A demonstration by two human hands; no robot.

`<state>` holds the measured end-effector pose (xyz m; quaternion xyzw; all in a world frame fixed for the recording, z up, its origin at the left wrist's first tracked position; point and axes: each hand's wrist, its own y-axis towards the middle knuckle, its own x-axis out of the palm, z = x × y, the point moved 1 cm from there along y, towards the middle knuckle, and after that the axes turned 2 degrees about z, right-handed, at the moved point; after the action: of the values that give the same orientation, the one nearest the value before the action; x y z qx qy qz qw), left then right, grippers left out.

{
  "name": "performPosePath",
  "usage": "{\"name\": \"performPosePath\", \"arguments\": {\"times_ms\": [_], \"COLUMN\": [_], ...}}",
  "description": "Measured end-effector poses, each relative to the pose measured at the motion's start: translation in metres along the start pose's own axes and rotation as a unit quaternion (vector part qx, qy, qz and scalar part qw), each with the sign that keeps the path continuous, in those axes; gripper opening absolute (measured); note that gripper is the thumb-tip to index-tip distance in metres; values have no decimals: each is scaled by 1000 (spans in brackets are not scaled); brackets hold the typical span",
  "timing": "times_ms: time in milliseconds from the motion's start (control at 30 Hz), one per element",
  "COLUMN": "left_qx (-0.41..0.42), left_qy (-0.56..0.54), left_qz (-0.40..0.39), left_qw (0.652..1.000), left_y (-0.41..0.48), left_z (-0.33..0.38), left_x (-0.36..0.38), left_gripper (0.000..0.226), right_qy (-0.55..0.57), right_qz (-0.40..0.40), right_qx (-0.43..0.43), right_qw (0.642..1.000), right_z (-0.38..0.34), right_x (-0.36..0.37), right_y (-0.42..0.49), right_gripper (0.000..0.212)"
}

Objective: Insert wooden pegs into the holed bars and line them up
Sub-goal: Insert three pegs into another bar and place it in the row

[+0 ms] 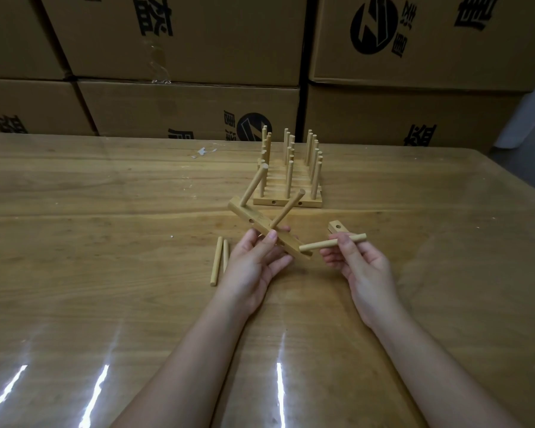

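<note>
The holed bar (244, 214), gripped in the left hand (250, 267), is tilted toward the peg (318, 244) pinched by fingers (344, 242) of the right hand (365, 270). Finished bars (288, 201) are lined up at the far side, clear of the work.

Wood-grain table (105, 242), glossy clear sheet on top, glare streaks along the near edge. Carried a row of pegged bars (288, 202) toward the far edge, right of centre, packed side by side, pegs upright. Had two loose pegs (216, 261) lying flat mid-table, side by side, close together. Had one more holed bar (337, 227) lying right of those, mostly hidden. Showed white scraps (203, 151) near the far edge, left of the row.
</note>
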<state>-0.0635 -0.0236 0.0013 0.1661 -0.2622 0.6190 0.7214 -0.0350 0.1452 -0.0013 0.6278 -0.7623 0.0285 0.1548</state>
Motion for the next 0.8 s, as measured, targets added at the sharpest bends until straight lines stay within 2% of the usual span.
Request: {"name": "performPosePath", "arguments": {"times_ms": [133, 267, 567, 800], "left_qx": [3, 3, -5, -1], "left_qy": [5, -5, 1, 26], "left_qz": [-6, 2, 13, 15], "left_qw": [1000, 1000, 1000, 1000], "left_y": [0, 0, 2, 0], "left_z": [0, -1, -5, -5], "left_x": [1, 1, 1, 5], "left_gripper": [18, 19, 21, 18], "right_qy": [-14, -60, -153, -221], "right_qz": [16, 28, 41, 31], "right_qx": [4, -12, -60, -108], "right_qw": [1000, 998, 986, 969], "right_z": [2, 3, 4, 3], "right_x": [-1, -1, -2, 1], "right_y": [2, 1, -2, -6], "right_gripper": [27, 25, 11, 16]}}
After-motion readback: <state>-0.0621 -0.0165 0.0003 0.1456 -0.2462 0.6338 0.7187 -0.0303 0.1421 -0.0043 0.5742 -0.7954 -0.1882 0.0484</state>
